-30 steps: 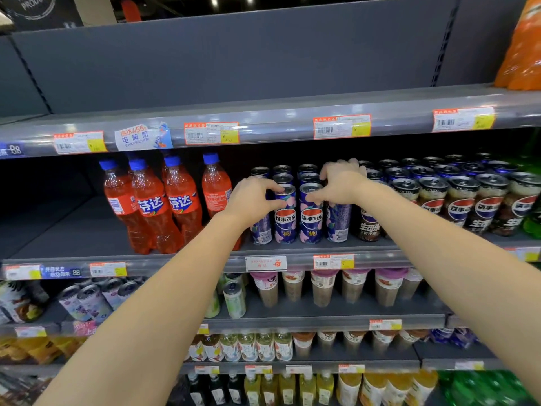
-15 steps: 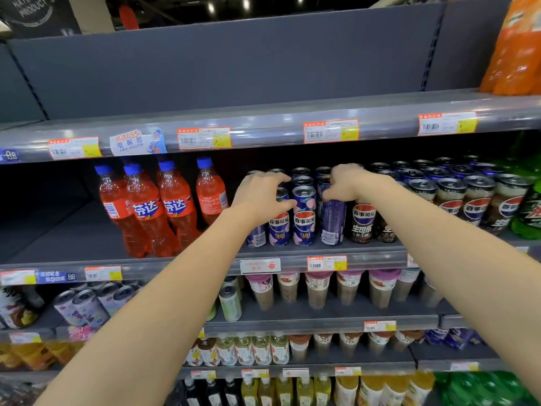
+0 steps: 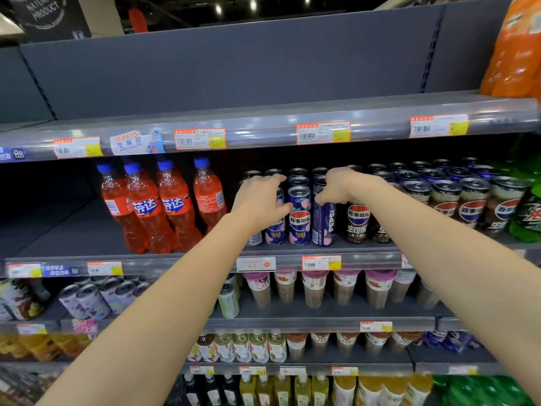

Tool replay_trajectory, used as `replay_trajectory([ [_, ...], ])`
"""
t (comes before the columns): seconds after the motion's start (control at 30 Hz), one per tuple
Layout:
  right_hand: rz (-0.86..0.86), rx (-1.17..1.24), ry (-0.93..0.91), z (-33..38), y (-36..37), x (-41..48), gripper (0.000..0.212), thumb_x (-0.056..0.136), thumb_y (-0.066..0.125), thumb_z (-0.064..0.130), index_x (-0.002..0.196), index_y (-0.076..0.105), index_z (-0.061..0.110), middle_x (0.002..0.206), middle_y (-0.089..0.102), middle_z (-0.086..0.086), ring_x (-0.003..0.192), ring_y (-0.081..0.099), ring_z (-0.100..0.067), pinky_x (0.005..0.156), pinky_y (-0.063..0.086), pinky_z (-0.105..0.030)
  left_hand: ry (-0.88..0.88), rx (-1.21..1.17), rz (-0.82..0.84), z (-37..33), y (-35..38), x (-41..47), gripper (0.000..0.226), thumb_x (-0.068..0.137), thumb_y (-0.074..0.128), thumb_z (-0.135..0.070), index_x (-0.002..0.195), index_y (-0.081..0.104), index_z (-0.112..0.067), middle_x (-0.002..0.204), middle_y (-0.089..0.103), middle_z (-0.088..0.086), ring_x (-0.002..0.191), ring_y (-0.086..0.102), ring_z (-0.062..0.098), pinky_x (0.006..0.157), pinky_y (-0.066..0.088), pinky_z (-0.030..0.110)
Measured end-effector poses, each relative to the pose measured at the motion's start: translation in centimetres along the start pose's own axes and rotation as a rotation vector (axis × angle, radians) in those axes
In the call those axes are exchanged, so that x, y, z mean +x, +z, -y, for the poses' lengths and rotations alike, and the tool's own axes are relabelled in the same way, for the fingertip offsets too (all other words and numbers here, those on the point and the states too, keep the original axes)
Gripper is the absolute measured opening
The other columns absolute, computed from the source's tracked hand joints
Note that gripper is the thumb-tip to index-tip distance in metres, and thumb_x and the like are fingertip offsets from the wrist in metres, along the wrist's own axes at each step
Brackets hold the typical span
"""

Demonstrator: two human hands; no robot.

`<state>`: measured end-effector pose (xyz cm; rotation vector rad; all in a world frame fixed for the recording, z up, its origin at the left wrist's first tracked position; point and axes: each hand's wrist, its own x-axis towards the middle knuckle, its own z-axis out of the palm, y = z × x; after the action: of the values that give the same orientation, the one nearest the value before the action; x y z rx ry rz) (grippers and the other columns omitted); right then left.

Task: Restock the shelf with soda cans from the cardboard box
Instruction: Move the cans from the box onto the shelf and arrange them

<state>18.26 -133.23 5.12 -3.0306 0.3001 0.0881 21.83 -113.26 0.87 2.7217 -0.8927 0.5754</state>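
Blue peach Pepsi cans [image 3: 299,218] stand in rows on the middle shelf [image 3: 360,260]. My left hand [image 3: 259,202] reaches over the leftmost cans, fingers curled across their tops and thumb against the side of one front can [image 3: 276,230]. Just to the right, my right hand [image 3: 341,187] grips the top of another front blue can [image 3: 323,227], which stands upright with its PEPSI lettering facing out. One front can stands untouched between the hands. The cardboard box is not in view.
Orange Fanta bottles [image 3: 146,206] stand left of the cans, dark Pepsi cans [image 3: 468,200] right of them. The top shelf [image 3: 263,124] holds only orange bottles [image 3: 515,51] at far right. Cups, cans and bottles fill the lower shelves [image 3: 322,322].
The can under my right hand has turned, so its PEPSI lettering now faces out. Both hands stay on the can tops; the left shifted slightly right.
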Motion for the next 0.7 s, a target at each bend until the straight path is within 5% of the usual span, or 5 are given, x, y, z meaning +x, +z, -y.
replay_trajectory([
  [0.2, -0.048, -0.064, 0.049, 0.8, 0.1, -0.1, 0.058, 0.088, 0.061, 0.064, 0.087, 0.053, 0.006, 0.072, 0.052, -0.005, 0.069, 0.056, -0.020, 0.063, 0.048, -0.030, 0.007, 0.019, -0.009, -0.8, 0.1, -0.3, 0.071, 0.091, 0.069, -0.046, 0.152, 0.046, -0.018, 0.137, 0.065, 0.008, 0.128, 0.057, 0.033, 0.106, 0.045, 0.043],
  [0.4, 0.020, 0.030, 0.041, 0.1, -0.4, -0.5, 0.027, 0.085, 0.075, 0.028, 0.085, 0.060, 0.005, 0.069, 0.061, -0.007, 0.054, 0.056, -0.019, 0.047, 0.045, -0.023, -0.012, 0.009, 0.001, -0.9, 0.9, -0.7, 0.062, 0.092, 0.067, -0.049, 0.147, 0.054, -0.023, 0.132, 0.068, 0.003, 0.124, 0.059, 0.030, 0.099, 0.046, 0.040],
  [0.6, 0.055, 0.181, 0.070, -1.6, -0.4, 0.5, 0.047, 0.078, 0.086, 0.035, 0.095, 0.059, 0.001, 0.089, 0.067, -0.016, 0.064, 0.063, -0.025, 0.070, 0.061, -0.035, -0.023, 0.000, 0.003, -0.7, 0.9, -0.8, 0.063, 0.092, 0.067, -0.049, 0.148, 0.053, -0.022, 0.134, 0.067, 0.004, 0.125, 0.059, 0.030, 0.098, 0.047, 0.040],
  [0.7, 0.026, 0.152, -0.015, -2.1, -0.7, 0.7, 0.057, 0.076, 0.088, 0.028, 0.120, 0.061, 0.002, 0.109, 0.067, -0.014, 0.060, 0.065, -0.023, 0.062, 0.061, -0.035, -0.019, -0.007, 0.003, -0.5, 0.8, -0.8, 0.064, 0.092, 0.067, -0.049, 0.148, 0.052, -0.021, 0.137, 0.066, 0.005, 0.127, 0.058, 0.031, 0.102, 0.047, 0.041],
])
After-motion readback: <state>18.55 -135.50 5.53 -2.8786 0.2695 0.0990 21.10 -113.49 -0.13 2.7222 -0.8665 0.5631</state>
